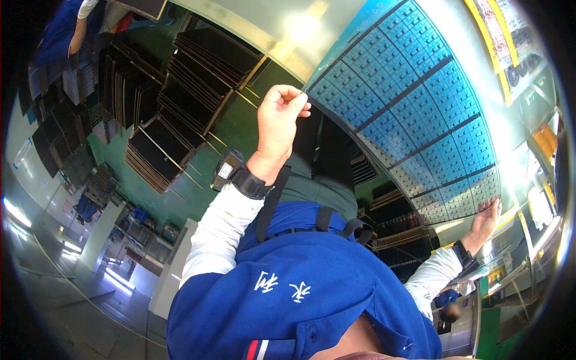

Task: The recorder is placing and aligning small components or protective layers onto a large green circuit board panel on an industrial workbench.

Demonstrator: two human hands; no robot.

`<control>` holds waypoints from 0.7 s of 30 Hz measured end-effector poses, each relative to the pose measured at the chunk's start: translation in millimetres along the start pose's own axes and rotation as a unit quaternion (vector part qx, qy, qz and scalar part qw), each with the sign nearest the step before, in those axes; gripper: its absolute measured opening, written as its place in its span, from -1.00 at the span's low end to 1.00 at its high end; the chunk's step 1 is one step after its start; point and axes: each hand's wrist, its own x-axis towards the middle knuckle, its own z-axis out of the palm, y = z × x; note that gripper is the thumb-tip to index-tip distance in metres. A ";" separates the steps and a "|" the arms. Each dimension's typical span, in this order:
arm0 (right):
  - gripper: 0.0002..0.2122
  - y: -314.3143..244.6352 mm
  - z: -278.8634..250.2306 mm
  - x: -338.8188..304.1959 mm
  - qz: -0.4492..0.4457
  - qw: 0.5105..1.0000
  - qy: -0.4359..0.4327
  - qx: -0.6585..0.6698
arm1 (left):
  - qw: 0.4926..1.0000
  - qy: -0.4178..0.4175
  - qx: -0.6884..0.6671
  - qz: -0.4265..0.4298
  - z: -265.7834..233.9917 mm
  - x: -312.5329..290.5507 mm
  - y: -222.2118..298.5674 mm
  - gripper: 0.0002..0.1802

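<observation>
A large flat blue panel (396, 90), split by dark strips into a grid of blocks with small repeated shapes, slants across the upper right in front of me. Its lower end looks paler, with light glaring on it. My left hand (279, 123) pinches the panel's left corner between thumb and fingertips. At the opposite, right corner, my right hand (485, 222) grips the near edge with its fingers closed. A black device with a small screen (227, 169) is strapped to my left wrist, and a dark band (463, 254) circles the right one.
Pale worktop (240, 27) lies beyond the panel. Racks of dark boards (192, 90) stand at left on a green floor, with more boards (399, 234) below the panel. Another person's arm (79, 33) shows at upper left. Yellow-edged sheets (495, 36) hang at upper right.
</observation>
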 end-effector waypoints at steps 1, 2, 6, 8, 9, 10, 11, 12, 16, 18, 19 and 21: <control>-0.84 -2.1 3.6 -0.2 0.003 1.000 -0.008 -0.001 | 1.000 -0.001 0.001 0.000 -0.2 1.3 0.8 -0.90; -0.84 -3.2 6.1 0.3 0.005 1.000 -0.017 -0.003 | 1.000 -0.001 0.003 0.000 -0.9 2.4 1.1 -0.90; -0.87 -3.1 4.6 5.1 0.006 1.000 -0.014 0.010 | 1.000 -0.007 0.008 0.002 -0.6 2.8 2.0 -0.90; -0.86 -3.2 4.8 7.7 0.003 1.000 -0.010 0.017 | 1.000 -0.009 0.000 -0.003 -1.3 3.6 2.0 -0.89; -0.86 -3.1 4.8 8.8 0.004 1.000 -0.010 0.017 | 1.000 -0.010 -0.007 -0.007 -1.9 4.1 2.2 -0.88; -0.85 -2.9 4.2 9.7 0.003 1.000 -0.013 0.020 | 1.000 -0.010 -0.007 -0.008 -2.3 4.3 2.8 -0.88; -0.85 -3.0 3.1 10.4 0.002 1.000 -0.017 0.023 | 1.000 -0.011 -0.011 -0.011 -2.8 4.7 3.8 -0.86; -0.85 -3.8 1.3 11.2 0.003 1.000 -0.016 0.023 | 1.000 -0.012 -0.016 -0.013 -3.1 4.8 4.4 -0.84; -0.85 -5.1 -4.0 13.1 0.010 0.999 -0.030 0.013 | 0.999 -0.010 -0.029 -0.022 -3.9 4.5 5.5 -0.80; -0.85 -5.0 -4.8 12.7 0.012 0.999 -0.035 0.013 | 0.998 -0.019 -0.041 -0.037 -5.0 3.7 7.1 -0.79; -0.85 -5.0 -3.9 12.3 0.011 0.999 -0.028 0.012 | 0.998 -0.019 -0.041 -0.037 -5.1 3.2 8.4 -0.79; -0.84 -5.4 -2.1 11.3 0.012 1.000 -0.020 0.011 | 0.996 -0.021 -0.064 -0.054 -4.9 2.2 11.5 -0.80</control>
